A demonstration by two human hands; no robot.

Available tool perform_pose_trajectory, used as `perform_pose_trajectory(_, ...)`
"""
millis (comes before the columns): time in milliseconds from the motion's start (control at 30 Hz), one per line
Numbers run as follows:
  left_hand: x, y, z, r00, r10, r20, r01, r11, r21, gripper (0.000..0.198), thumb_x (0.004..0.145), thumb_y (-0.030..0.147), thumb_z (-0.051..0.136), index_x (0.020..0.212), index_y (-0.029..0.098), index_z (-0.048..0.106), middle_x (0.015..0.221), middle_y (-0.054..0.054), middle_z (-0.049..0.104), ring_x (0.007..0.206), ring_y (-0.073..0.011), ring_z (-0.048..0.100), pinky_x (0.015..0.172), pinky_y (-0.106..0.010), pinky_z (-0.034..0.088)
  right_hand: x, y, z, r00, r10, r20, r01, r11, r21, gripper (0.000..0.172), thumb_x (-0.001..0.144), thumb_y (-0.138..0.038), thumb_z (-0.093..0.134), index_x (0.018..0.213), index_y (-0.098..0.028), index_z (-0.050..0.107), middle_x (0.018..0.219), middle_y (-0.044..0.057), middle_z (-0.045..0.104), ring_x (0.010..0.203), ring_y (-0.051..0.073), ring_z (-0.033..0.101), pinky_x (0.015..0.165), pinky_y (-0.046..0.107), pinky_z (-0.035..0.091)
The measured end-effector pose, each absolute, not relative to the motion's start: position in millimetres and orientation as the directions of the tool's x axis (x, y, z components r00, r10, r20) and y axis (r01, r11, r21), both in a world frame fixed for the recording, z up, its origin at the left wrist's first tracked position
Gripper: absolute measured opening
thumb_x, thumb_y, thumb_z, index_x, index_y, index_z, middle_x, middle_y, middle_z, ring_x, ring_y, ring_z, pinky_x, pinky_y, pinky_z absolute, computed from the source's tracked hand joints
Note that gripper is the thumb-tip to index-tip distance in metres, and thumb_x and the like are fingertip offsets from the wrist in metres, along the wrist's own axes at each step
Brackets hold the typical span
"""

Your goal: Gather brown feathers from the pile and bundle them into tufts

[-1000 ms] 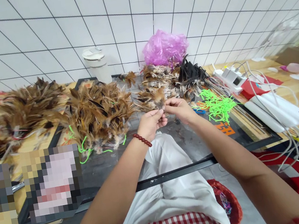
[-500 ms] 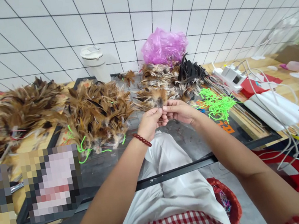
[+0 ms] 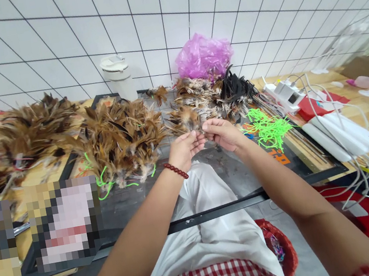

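Note:
My left hand (image 3: 186, 149), with a dark red bead bracelet (image 3: 176, 171) on the wrist, pinches the base of a small fluffy brown feather bundle (image 3: 189, 118) over the front of the glass-topped board. Close beside it, my right hand (image 3: 224, 135) has its thumb and fingertips pinched together; what lies between them is too small to make out. Behind my hands is a pile of brown and pale feathers (image 3: 194, 92), with black feathers (image 3: 238, 88) at its right. Bright green strings (image 3: 268, 128) lie in a heap right of my right hand.
On the left are a large pile of brown feathers (image 3: 124, 139) and more long feathers (image 3: 34, 119). A white lidded cup (image 3: 120, 78) and a pink plastic bag (image 3: 204, 56) stand by the tiled wall. White power strips (image 3: 343, 134) and cables lie right. Below is a red bin (image 3: 290, 252).
My fingertips have drawn a little apart from each other. The feather bundle has shifted slightly to the left with my left hand.

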State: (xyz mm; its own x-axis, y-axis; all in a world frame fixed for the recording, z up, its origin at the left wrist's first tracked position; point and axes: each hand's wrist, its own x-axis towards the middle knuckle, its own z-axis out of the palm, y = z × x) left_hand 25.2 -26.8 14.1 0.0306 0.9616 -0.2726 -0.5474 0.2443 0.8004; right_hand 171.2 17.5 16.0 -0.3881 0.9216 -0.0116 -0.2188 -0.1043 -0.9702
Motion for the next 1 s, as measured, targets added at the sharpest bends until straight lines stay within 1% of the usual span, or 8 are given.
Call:
perform_pose_trajectory(133,28.0,-27.5,12.0,0.090,0.960,-0.265,-0.567,0.268,0.779,0.013,0.078,0.022,0.066,0.078,0.009,0.065,0.073,-0.009,0.069,0.065,-0.0127,0.065,0.065,-0.026,0.052,163.5,14.3,11.9,-0.316,0.947,0.056,-0.167,0.003,-0.986,0.027,0.059,-0.036,0.079,0.074,-0.018,0.065,0.067,-0.003,0.061,0.060,0.008,0.053,0.057,0.022,0.042)
perform_pose_trajectory(233,28.4,-27.1,11.3,0.083,0.961,-0.265,-0.549,0.266,0.792,0.012,0.077,0.020,0.066,0.074,0.009,0.064,0.065,-0.005,0.065,0.057,-0.0094,0.060,0.059,-0.022,0.050,162.9,14.7,10.3,-0.292,0.945,0.147,-0.117,0.117,-0.986,0.024,0.060,-0.034,0.079,0.074,-0.018,0.068,0.069,-0.002,0.063,0.064,0.010,0.055,0.065,0.025,0.046)
perform_pose_trajectory(367,28.1,-26.7,11.4,0.041,0.964,-0.262,-0.540,0.242,0.806,0.013,0.076,0.020,0.067,0.070,0.010,0.062,0.058,-0.001,0.058,0.049,-0.0063,0.053,0.049,-0.018,0.043,169.5,16.7,14.1,-0.432,0.881,0.193,-0.040,0.195,-0.980,0.023,0.067,-0.035,0.074,0.083,-0.020,0.072,0.082,0.002,0.070,0.078,0.014,0.061,0.078,0.030,0.048)
perform_pose_trajectory(467,27.3,-26.8,11.7,0.021,0.970,-0.244,-0.529,0.218,0.820,0.014,0.076,0.022,0.067,0.069,0.011,0.061,0.056,0.000,0.054,0.047,-0.0056,0.049,0.046,-0.017,0.039,175.3,17.1,19.9,-0.491,0.843,0.220,0.004,0.255,-0.967,0.026,0.066,-0.034,0.075,0.088,-0.021,0.073,0.091,0.002,0.070,0.088,0.016,0.061,0.085,0.031,0.046)
perform_pose_trajectory(567,26.8,-27.5,11.9,0.074,0.977,-0.200,-0.507,0.209,0.836,0.015,0.074,0.023,0.068,0.067,0.012,0.060,0.053,0.001,0.051,0.046,-0.0057,0.046,0.045,-0.017,0.037,177.8,16.4,22.7,-0.452,0.877,0.167,-0.006,0.184,-0.983,0.027,0.064,-0.037,0.076,0.085,-0.020,0.072,0.082,0.001,0.069,0.074,0.012,0.060,0.072,0.027,0.047)
perform_pose_trajectory(700,27.8,-29.6,11.5,0.222,0.961,-0.168,-0.447,0.253,0.858,0.016,0.073,0.023,0.068,0.064,0.011,0.061,0.052,0.000,0.051,0.045,-0.0064,0.045,0.044,-0.019,0.036,176.6,14.4,20.6,-0.505,0.863,0.019,-0.077,-0.023,-0.997,0.030,0.065,-0.043,0.075,0.067,-0.015,0.065,0.057,-0.003,0.058,0.049,0.006,0.045,0.049,0.020,0.036)
perform_pose_trajectory(833,29.0,-31.6,11.5,0.305,0.930,-0.204,-0.400,0.319,0.859,0.014,0.077,0.022,0.065,0.072,0.009,0.065,0.060,-0.003,0.058,0.050,-0.0081,0.054,0.048,-0.019,0.042,172.5,12.4,18.0,-0.476,0.879,-0.018,-0.137,-0.095,-0.986,0.032,0.061,-0.042,0.077,0.064,-0.014,0.064,0.051,-0.003,0.055,0.047,0.006,0.046,0.046,0.020,0.036)
perform_pose_trajectory(1000,31.6,-32.5,11.5,0.313,0.924,-0.220,-0.397,0.338,0.853,0.017,0.080,0.025,0.063,0.084,0.009,0.066,0.082,-0.009,0.067,0.065,-0.0117,0.063,0.059,-0.023,0.050,167.2,12.4,15.3,-0.324,0.946,-0.006,-0.131,-0.051,-0.990,0.030,0.058,-0.037,0.079,0.056,-0.014,0.060,0.046,-0.005,0.051,0.041,0.005,0.043,0.041,0.019,0.033)
